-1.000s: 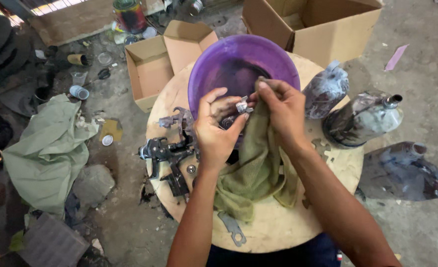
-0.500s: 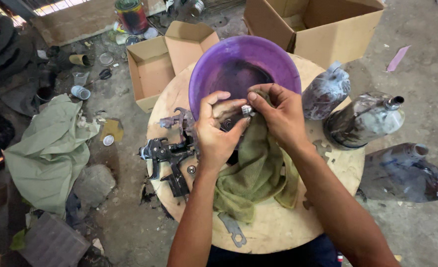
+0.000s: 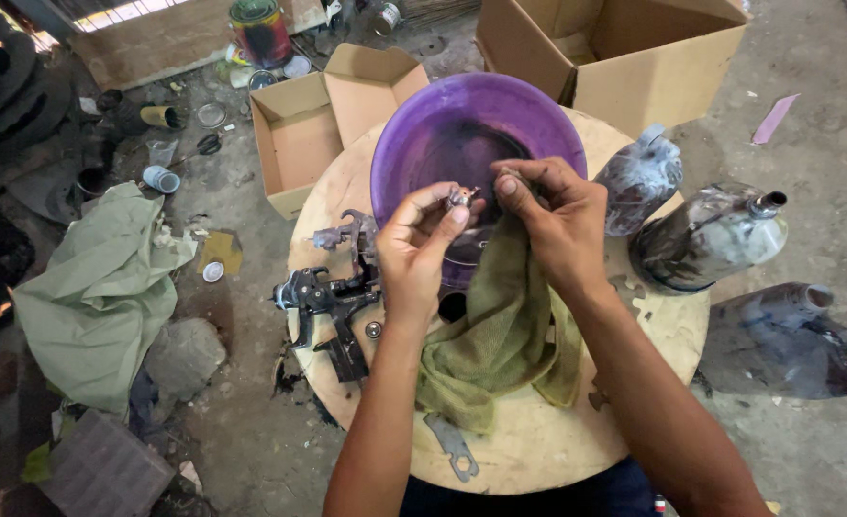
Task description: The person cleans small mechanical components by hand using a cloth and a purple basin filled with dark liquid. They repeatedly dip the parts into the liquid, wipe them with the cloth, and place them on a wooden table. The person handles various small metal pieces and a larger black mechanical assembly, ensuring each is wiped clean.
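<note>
Centre frame, over the purple basin (image 3: 423,144) on the round wooden table (image 3: 538,440): left hand (image 3: 422,251) pinches a small metal part (image 3: 460,198) at its fingertips. Right hand (image 3: 553,218) grips the olive rag (image 3: 500,335), bunched, just beside the part. Dismantled spray gun (image 3: 333,297) lies left of the wrists.

Purple basin (image 3: 423,124); olive-green rag (image 3: 500,325); black spray gun (image 3: 333,306); brown cardboard boxes (image 3: 299,144); pale-green sheet (image 3: 98,287).

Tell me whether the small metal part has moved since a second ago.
Yes. The small metal part in the left hand has shifted slightly left against the purple basin, away from the right hand.
</note>
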